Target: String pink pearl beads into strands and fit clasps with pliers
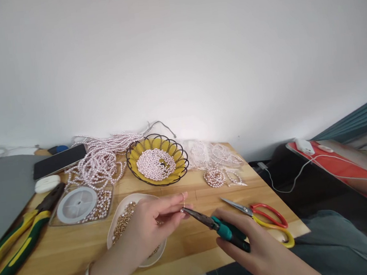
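Tiny gold-toned strand [184, 201] at left hand's [152, 219] fingertips, thumb and fingers pinching it, presumably to steady so small a piece. Right hand [256, 243] wrapped round needle-nose pliers [225, 230], tips at strand's lower end. White dish [152, 261] beneath left hand; scissors [252, 212] beside right, probably for easy reach

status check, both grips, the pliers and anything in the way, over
Left grip pinching small thin piece. Right grip around teal-handled pliers, tips at that piece. Scissors close beside right grip; nothing visibly blocking the tips.
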The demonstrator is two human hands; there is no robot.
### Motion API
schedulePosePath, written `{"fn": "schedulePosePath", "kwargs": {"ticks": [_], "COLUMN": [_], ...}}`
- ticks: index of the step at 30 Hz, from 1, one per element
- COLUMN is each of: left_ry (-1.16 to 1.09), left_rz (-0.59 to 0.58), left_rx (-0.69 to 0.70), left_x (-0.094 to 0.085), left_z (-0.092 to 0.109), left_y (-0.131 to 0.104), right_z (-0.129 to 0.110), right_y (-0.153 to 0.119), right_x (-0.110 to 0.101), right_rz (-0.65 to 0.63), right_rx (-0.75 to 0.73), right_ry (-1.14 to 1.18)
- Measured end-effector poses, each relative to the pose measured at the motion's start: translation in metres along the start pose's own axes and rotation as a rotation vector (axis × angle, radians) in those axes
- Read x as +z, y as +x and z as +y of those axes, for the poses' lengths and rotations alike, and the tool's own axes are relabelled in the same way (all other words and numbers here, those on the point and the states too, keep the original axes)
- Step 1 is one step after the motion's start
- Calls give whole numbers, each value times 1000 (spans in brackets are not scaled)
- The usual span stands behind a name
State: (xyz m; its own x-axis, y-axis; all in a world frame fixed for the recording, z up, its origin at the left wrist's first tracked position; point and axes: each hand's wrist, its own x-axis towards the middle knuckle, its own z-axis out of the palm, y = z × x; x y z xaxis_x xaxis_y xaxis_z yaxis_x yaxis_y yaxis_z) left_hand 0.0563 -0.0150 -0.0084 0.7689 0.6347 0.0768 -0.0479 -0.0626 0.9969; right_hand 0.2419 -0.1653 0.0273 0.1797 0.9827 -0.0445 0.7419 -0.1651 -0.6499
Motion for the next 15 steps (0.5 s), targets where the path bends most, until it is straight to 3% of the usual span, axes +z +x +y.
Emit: {"fn": "schedulePosePath", "kwargs": {"ticks": [10,15], "left_ry": [114,58], "left_rz": [-26,-72], "left_rx": [-3,-60], "left_x": [-1,-2], "left_z": [-2,-3], "left_y": [-2,-1], "right_z": [5,12], "right_y": [-2,-2], "right_x": [2,13], "right_rz": [-6,-1], "right_rx": [-38,-34], "right_ry": [-68,-99]}}
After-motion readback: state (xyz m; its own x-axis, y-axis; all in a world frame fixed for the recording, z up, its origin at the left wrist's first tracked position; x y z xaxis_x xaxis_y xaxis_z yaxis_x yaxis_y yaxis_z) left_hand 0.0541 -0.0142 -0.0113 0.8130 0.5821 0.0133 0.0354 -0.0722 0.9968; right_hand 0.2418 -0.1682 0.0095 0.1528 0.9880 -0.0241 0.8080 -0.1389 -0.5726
